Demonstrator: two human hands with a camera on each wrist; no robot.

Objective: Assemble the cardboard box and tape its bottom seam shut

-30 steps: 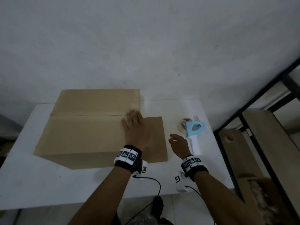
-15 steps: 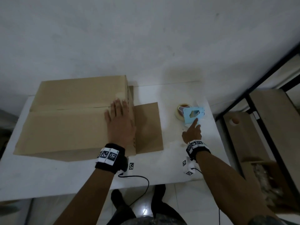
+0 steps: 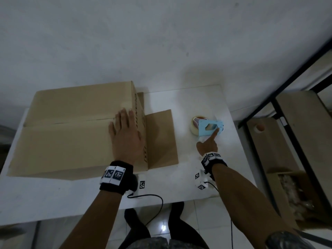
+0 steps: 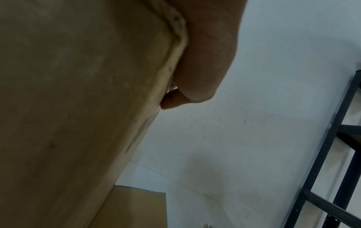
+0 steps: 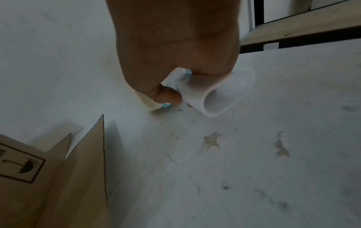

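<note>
A brown cardboard box [image 3: 71, 137] lies on the white table [image 3: 197, 168], its top flaps meeting in a seam [image 3: 71, 121]. My left hand [image 3: 125, 133] presses flat on the box top at the seam's right end, fingers straight; the left wrist view shows the palm [image 4: 205, 54] against the box edge [image 4: 78, 108]. One flap [image 3: 161, 139] lies open on the table to the right. The blue tape dispenser [image 3: 209, 127] with its clear roll sits further right. My right hand [image 3: 208, 144] grips its white handle [image 5: 215, 95], index finger stretched along the blue body.
A black metal rack with wooden shelves [image 3: 287, 114] stands right of the table. An open carton with packing material [image 3: 296, 191] sits low beside it. The wall runs right behind the table. Cables hang from both wrist cameras over the front edge.
My right hand went from the bare table up to the tape dispenser and closed round its handle. My left hand stayed flat on the box top.
</note>
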